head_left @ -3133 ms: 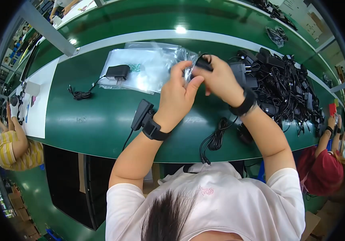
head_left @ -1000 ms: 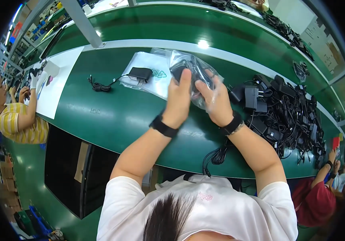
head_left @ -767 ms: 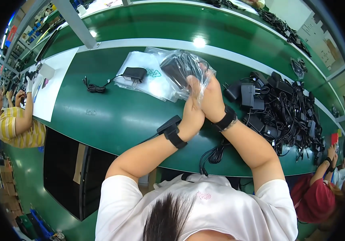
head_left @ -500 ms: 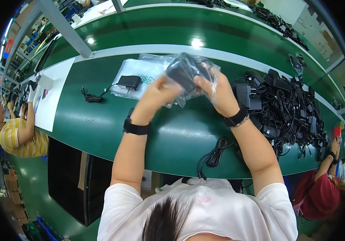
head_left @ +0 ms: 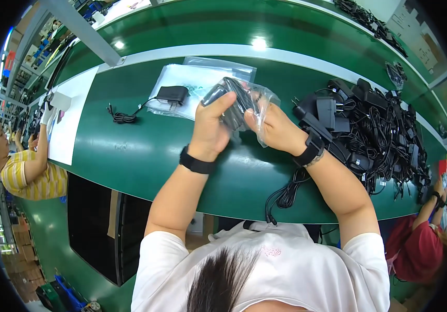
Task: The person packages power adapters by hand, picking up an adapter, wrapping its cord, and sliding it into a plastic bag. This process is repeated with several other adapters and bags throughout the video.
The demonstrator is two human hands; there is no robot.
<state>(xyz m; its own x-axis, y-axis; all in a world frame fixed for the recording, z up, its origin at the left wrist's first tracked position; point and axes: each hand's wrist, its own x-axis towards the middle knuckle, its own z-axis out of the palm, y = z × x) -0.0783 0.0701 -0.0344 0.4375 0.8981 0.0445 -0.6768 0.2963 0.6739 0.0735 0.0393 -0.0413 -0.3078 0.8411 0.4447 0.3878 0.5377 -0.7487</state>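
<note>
Above the middle of the green table, both hands hold a black power adapter with its cable [head_left: 237,93], with a clear plastic bag [head_left: 268,96] around part of it. My left hand [head_left: 212,125] closes on the adapter from the left, thumb across the front. Gripping the bag and the cable side is my right hand [head_left: 281,127]; its fingertips are partly hidden by the plastic. Left of my hands, a stack of clear flat bags [head_left: 174,74] lies on the table. Another adapter [head_left: 172,94] rests on that stack, its coiled cable [head_left: 123,117] trailing left.
A large heap of black adapters and cables [head_left: 364,130] covers the right side. One bundled cable [head_left: 286,196] lies near the front edge. A white rail [head_left: 156,55] borders the back. A person in yellow stripes [head_left: 31,174] works at left, another in red [head_left: 418,247] at right.
My hands have moved slightly nearer with the adapter and bag. My left hand, blurred beside the bag before, now grips the adapter with its thumb on it.
</note>
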